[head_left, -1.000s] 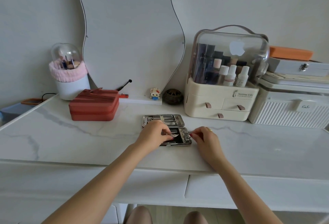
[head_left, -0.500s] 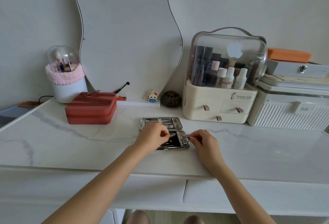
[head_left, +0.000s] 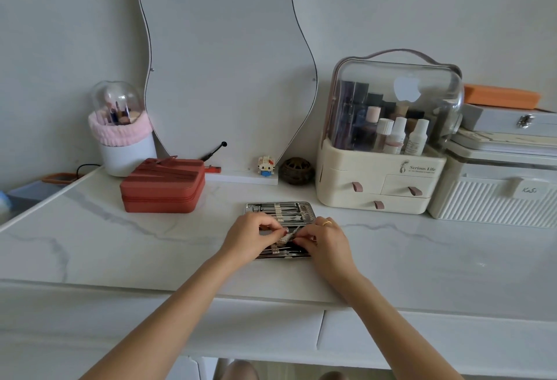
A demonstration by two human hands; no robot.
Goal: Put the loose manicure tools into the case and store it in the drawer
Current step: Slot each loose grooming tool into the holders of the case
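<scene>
White marble desk (head_left: 90, 238) runs across in front of me, with a red zip box (head_left: 162, 186) off to the left and the open manicure case (head_left: 280, 213) lying flat in the middle, its far half already lined with tools under their straps. Over the near half, my left hand (head_left: 251, 239) pinches the elastic strap (head_left: 283, 239), lifting it clear of the tray. Just beside it my right hand (head_left: 327, 244) has its fingers (head_left: 301, 239) closed on what looks like a slim tool, too small to name. I judge the trick is to keep the strap raised, slide the tool under flat and straight, then let go gently. Farther right stands the cream cosmetics organiser (head_left: 379, 180).
</scene>
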